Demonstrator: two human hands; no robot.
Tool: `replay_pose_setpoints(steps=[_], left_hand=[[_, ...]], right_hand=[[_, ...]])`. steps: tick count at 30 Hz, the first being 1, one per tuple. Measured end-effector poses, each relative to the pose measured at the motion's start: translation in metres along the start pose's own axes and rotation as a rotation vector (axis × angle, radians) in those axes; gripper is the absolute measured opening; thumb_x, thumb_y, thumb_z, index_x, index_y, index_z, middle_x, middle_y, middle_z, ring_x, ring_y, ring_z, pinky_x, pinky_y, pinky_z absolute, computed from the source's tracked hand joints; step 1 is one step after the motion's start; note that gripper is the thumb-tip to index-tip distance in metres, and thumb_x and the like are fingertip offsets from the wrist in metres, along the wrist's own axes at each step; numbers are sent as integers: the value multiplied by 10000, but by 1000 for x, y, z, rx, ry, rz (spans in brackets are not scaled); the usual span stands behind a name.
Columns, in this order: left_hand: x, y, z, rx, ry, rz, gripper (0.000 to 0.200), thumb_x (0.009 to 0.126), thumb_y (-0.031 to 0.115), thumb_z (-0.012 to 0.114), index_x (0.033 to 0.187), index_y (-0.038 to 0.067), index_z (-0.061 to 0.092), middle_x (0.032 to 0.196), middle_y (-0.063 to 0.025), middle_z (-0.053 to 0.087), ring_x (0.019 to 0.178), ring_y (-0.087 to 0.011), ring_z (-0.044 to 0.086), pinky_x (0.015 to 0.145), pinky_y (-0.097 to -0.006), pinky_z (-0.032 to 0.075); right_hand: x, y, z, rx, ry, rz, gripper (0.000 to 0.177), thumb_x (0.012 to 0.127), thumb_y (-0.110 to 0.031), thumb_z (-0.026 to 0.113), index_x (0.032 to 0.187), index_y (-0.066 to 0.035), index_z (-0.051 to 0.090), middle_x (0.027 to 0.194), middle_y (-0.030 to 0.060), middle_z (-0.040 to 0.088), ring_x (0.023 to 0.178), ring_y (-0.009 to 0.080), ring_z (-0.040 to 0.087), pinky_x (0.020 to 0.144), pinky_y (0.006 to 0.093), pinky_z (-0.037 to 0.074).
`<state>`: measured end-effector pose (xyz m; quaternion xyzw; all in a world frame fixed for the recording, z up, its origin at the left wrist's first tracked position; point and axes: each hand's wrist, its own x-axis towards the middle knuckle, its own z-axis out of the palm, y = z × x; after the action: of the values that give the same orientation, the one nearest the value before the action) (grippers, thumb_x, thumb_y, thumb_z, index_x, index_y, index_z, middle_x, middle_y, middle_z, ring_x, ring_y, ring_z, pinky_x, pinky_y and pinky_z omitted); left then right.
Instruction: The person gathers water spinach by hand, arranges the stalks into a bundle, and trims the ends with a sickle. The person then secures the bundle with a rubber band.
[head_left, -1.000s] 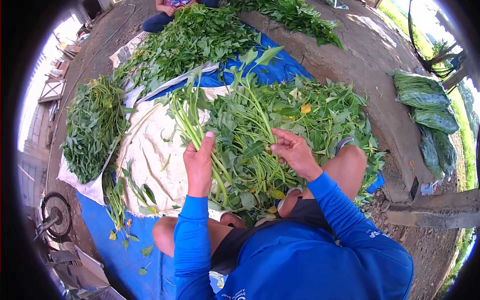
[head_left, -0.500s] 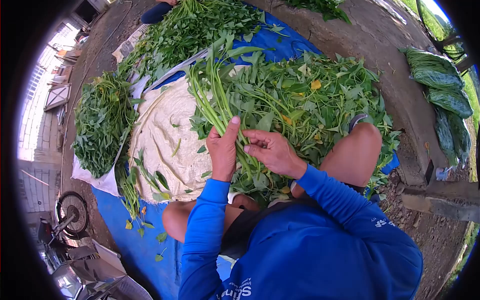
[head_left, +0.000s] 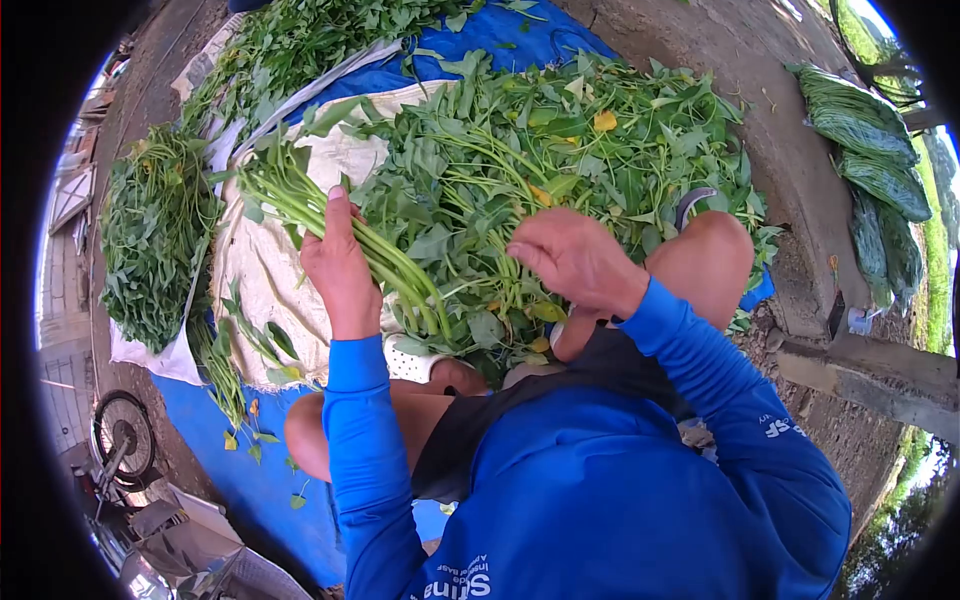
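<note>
My left hand (head_left: 340, 265) is closed around a bunch of water spinach stems (head_left: 395, 250). The bunch slants, leafy end to the upper left, bare stem ends to the lower right. Apart from it, my right hand (head_left: 580, 258) hovers over the near part of a loose water spinach pile (head_left: 610, 130). Its fingers are curled with the thumb pressed in; whether anything is between them is hidden. Under the bunch lies a pale sack cloth (head_left: 300, 330) with a few stray leaves on it.
Another leafy bundle (head_left: 155, 240) lies at the left, and a further heap (head_left: 300, 55) at the back. A curved, blade-like piece (head_left: 690, 205) shows beside my right knee. Blue tarp (head_left: 230, 430) spreads beneath. Wrapped green bundles (head_left: 860, 130) line the right; a wheel (head_left: 125, 440) stands lower left.
My left hand has moved left with the bunch, which now tilts further toward the left. The right hand has left the stems and shifted right, its fingers curled. The view has shifted slightly.
</note>
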<state>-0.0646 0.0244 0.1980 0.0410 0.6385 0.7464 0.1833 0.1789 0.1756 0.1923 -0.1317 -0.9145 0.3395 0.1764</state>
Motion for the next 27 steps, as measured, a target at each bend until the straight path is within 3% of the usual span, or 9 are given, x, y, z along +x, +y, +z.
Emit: replay_pose_setpoints(steps=[3, 5, 7, 9, 11, 14, 20, 21, 27], left_hand=[[3, 31, -4, -4, -24, 12, 278, 989, 279, 816, 903, 55, 677, 764, -32, 657, 638, -95, 578, 598, -261, 457], [2, 42, -2, 6, -21, 20, 272, 990, 278, 816, 910, 53, 684, 768, -31, 660, 638, -91, 576, 596, -258, 453], [0, 46, 0, 24, -35, 15, 261, 988, 275, 819, 928, 48, 704, 769, -16, 655, 640, -81, 567, 596, -253, 440], [1, 46, 4, 61, -52, -10, 254, 989, 270, 819, 936, 45, 713, 773, -6, 651, 644, -73, 558, 597, -248, 429], [3, 43, 5, 107, -65, -21, 243, 992, 262, 816, 939, 43, 725, 783, 7, 650, 649, -60, 540, 600, -238, 409], [5, 38, 3, 130, -79, -24, 241, 995, 274, 814, 952, 49, 740, 811, 10, 669, 689, -56, 553, 632, -240, 422], [9, 40, -18, 175, -50, -70, 233, 1000, 275, 808, 973, 52, 748, 841, 14, 680, 717, -57, 557, 644, -240, 428], [8, 42, -17, 162, -42, -69, 231, 1001, 275, 807, 974, 52, 751, 845, 17, 677, 728, -59, 557, 656, -241, 430], [6, 37, -14, 149, -95, -56, 222, 1001, 257, 805, 1006, 41, 758, 857, 16, 681, 751, -58, 559, 683, -245, 431]], right_hand=[[18, 63, -69, -433, 51, 415, 228, 973, -228, 703, 1117, -56, 746, 983, 163, 738, 958, 402, 701, 847, 507, 553], [40, 99, -80, -660, 88, 531, 327, 950, -238, 724, 1204, -36, 760, 1040, 191, 760, 999, 411, 725, 895, 508, 568], [56, 147, -50, -585, 281, 395, 378, 943, -249, 714, 1237, -13, 741, 1072, 233, 758, 1014, 451, 733, 913, 518, 586], [80, 167, -3, -167, -16, 489, 337, 948, -223, 666, 1169, 14, 756, 1118, 273, 758, 1024, 474, 733, 950, 551, 577], [95, 212, 65, -370, -288, 518, 316, 932, -228, 649, 1104, 4, 778, 1160, 294, 749, 1037, 480, 729, 975, 560, 569], [95, 226, 117, -348, -153, 778, 305, 926, -263, 693, 1138, -68, 792, 1152, 240, 765, 1085, 448, 718, 1004, 531, 559], [127, 198, 63, -157, -120, 657, 379, 902, -324, 758, 1107, -5, 778, 1163, 284, 744, 1092, 466, 711, 971, 536, 560], [131, 207, 52, -47, -83, 685, 391, 916, -330, 809, 1163, -29, 777, 1121, 194, 772, 999, 351, 742, 844, 455, 586], [129, 132, -46, 555, -35, 779, 424, 993, -201, 784, 1396, -108, 690, 1005, -47, 723, 840, 39, 617, 668, 252, 488]])
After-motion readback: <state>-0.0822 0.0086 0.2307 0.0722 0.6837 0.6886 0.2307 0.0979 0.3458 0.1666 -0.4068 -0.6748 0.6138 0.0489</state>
